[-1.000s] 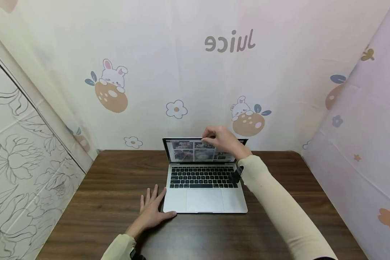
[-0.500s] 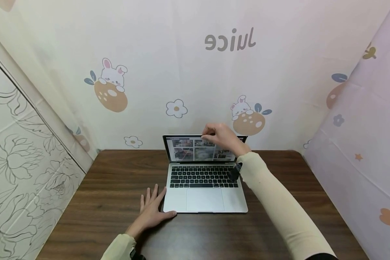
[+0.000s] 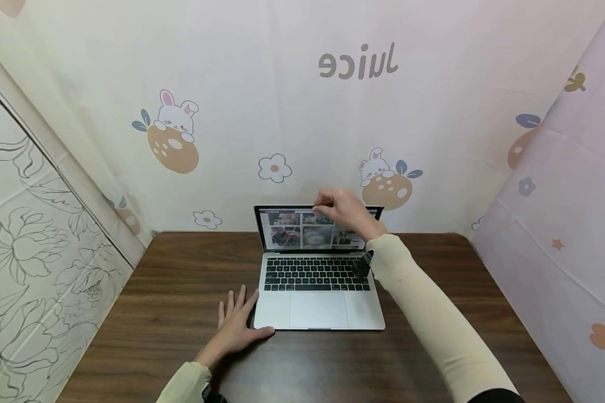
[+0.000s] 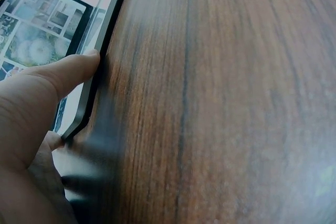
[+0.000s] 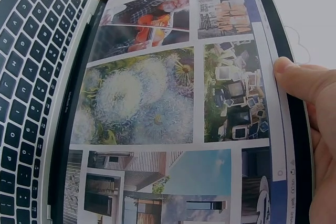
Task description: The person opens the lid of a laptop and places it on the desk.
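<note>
A silver laptop (image 3: 317, 310) stands unfolded on the table, its lit screen (image 5: 139, 98) showing a grid of pictures. My right hand (image 3: 344, 211) pinches the top edge of the lid, a little right of its middle. In the right wrist view the thumb (image 5: 289, 74) lies on the screen's dark border and the other fingers go behind the lid, partly hidden. My left hand (image 3: 236, 327) lies with spread fingers at the laptop's front left corner. Its thumb (image 4: 79, 69) touches the front edge of the base, and the index fingertip is at the left side.
The dark wood table (image 3: 181, 268) extends around the laptop on every side. Close behind the lid hangs a pale printed curtain (image 3: 222, 112), with more patterned cloth (image 3: 559, 212) to the right and a flower-line panel (image 3: 35, 246) to the left.
The lid has tilted back a little, its top edge rising in the head view, and my right hand has moved up with it. My left hand and the laptop base have stayed in place.
</note>
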`<state>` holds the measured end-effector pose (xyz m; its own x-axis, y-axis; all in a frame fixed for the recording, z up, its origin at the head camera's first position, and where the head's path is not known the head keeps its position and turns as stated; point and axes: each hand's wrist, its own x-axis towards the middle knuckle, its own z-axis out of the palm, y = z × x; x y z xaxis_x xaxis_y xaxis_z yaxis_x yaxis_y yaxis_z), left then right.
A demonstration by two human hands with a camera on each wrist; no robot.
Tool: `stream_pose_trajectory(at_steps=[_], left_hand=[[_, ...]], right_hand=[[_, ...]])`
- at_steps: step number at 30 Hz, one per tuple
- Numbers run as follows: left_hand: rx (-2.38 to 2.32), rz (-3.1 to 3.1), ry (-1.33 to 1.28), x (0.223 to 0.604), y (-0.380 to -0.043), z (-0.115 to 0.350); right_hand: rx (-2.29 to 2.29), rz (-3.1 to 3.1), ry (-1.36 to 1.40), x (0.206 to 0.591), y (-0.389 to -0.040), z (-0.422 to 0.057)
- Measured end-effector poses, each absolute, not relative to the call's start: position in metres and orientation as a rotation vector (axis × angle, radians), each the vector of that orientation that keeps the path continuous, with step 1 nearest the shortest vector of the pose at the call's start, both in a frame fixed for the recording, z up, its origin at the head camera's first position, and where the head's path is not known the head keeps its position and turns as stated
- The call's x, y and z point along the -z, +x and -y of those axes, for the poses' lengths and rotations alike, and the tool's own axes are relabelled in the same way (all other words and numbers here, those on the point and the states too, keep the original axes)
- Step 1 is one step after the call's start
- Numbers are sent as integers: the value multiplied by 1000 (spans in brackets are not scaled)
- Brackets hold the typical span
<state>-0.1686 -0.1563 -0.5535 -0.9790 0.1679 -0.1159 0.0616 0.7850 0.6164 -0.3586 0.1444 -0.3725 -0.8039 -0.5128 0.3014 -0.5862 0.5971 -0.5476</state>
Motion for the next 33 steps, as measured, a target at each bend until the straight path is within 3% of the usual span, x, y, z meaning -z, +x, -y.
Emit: stream_pose_trajectory(at_steps=[33], left_hand=[[-949, -2806, 148, 557, -172, 156]], right_hand=[[-874, 2661, 699, 379, -364, -132]])
